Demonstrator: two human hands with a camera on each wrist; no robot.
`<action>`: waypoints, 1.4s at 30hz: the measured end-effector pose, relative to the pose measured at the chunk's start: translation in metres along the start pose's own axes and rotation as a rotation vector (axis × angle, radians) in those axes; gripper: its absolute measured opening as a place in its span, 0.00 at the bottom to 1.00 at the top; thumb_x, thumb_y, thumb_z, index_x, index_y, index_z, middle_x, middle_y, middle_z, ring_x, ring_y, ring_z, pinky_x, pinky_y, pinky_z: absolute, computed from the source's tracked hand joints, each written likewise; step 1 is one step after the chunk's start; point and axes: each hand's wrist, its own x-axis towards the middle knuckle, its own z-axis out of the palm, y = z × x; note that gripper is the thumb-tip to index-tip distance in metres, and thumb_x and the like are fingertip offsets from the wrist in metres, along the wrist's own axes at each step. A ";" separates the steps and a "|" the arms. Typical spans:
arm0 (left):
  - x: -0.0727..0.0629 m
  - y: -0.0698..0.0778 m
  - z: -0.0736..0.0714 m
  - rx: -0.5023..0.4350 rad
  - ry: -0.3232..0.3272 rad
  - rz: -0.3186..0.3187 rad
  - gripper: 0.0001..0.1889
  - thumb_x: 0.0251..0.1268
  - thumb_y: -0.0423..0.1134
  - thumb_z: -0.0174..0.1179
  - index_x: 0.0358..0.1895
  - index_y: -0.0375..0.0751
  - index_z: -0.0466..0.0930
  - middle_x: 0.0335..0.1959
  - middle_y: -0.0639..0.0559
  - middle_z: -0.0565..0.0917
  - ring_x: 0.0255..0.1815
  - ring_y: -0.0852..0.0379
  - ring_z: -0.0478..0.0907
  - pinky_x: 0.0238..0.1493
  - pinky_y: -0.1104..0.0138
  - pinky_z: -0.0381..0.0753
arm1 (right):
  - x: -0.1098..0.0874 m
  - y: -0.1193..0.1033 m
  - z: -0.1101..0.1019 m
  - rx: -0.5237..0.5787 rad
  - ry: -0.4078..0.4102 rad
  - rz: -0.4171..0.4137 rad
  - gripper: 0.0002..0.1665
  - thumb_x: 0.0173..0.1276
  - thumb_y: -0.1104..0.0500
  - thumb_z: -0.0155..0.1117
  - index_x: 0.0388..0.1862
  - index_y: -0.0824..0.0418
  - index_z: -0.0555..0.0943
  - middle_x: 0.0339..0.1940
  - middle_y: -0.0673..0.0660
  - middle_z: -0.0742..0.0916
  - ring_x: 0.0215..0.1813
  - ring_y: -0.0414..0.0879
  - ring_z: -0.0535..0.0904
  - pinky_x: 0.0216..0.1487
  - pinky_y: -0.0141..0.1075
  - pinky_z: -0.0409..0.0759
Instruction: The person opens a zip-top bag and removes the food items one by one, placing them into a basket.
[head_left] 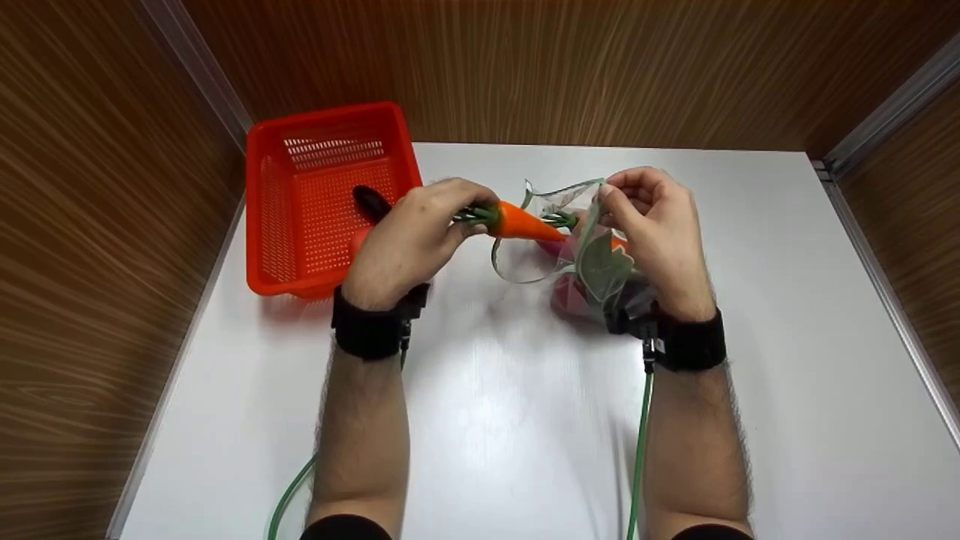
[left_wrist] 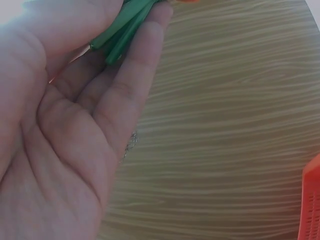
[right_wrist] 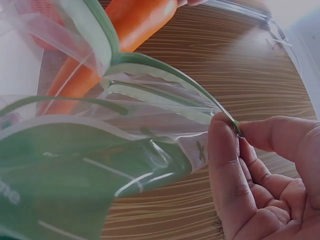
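A white table [head_left: 517,427] carries everything, with the red basket [head_left: 260,217] at its far left. The bag [head_left: 606,271], clear with a green print and green-edged mouth, stands to the right, its mouth gaping towards the basket, and more produce shows through its film. The right hand [head_left: 660,229] pinches the bag's rim between thumb and forefinger, while the left hand [head_left: 412,240] grasps the carrot [head_left: 521,222] by its green stalks. The carrot lies between the hands, tip at the bag's mouth; how deep it sits, and whether it is going in or out, I cannot tell. Either way, I would keep the rim lifted and wide, line the carrot up with the opening and slide it along its length, so the tip does not snag the thin film; gripping nearer its thick end should steer better than the stalks, which may bend. In the basket lie a dark, glossy piece [head_left: 370,202] and, partly behind the left hand, a smaller red one. As for writing, pale letters [right_wrist: 9,194] on the green print seem to end in "me"; the rest is cut off, and no brand is readable.
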 end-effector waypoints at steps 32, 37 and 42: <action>-0.029 -0.021 -0.046 0.069 0.365 -0.304 0.19 0.82 0.34 0.73 0.71 0.39 0.90 0.67 0.43 0.92 0.73 0.47 0.91 0.81 0.54 0.89 | 0.000 0.003 -0.002 0.032 0.009 0.006 0.09 0.88 0.58 0.71 0.55 0.65 0.86 0.42 0.49 0.91 0.40 0.39 0.91 0.48 0.30 0.95; -0.027 -0.028 -0.046 0.108 0.393 -0.372 0.21 0.84 0.34 0.72 0.74 0.41 0.89 0.72 0.43 0.92 0.77 0.46 0.90 0.84 0.53 0.86 | 0.000 0.002 -0.001 0.024 0.009 0.011 0.09 0.88 0.58 0.71 0.55 0.64 0.86 0.42 0.49 0.91 0.40 0.39 0.90 0.48 0.30 0.95; -0.027 -0.039 -0.047 0.131 0.419 -0.438 0.22 0.86 0.34 0.72 0.77 0.42 0.88 0.74 0.43 0.91 0.79 0.44 0.89 0.85 0.51 0.85 | 0.001 0.002 0.000 0.013 0.000 0.015 0.10 0.89 0.58 0.71 0.56 0.65 0.86 0.43 0.49 0.91 0.40 0.39 0.91 0.48 0.30 0.95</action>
